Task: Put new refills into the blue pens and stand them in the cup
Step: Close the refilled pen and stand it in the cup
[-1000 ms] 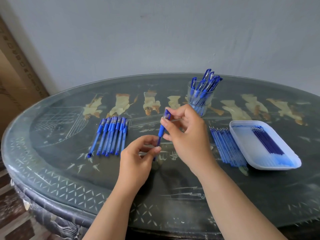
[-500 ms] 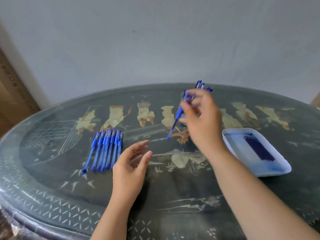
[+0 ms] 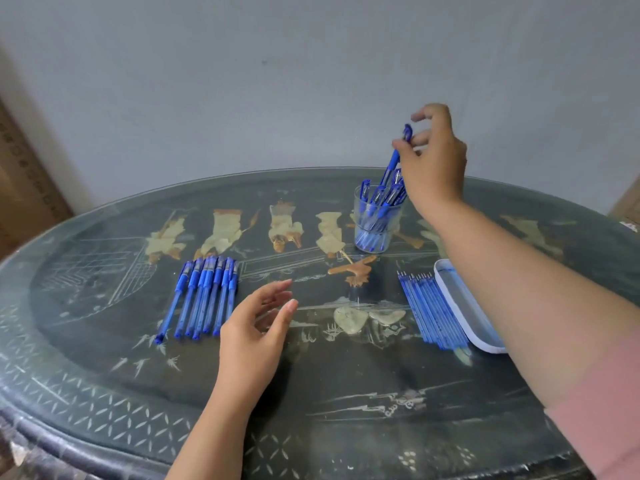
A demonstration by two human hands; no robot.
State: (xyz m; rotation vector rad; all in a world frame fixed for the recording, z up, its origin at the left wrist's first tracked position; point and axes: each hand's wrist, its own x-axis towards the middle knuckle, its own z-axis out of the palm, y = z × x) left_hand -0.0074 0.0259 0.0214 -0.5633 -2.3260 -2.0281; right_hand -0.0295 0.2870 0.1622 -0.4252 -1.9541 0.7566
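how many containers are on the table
2. A clear cup stands at the back, holding blue pens, below the right hand, which pinches one more pen. A white tray lies at the right, partly hidden behind the right forearm.

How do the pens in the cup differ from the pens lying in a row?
The cup pens stand leaning inside the cup; the row pens lie flat on the table. The cup pens cross one another; the row pens lie parallel, side by side. Both sets are blue.
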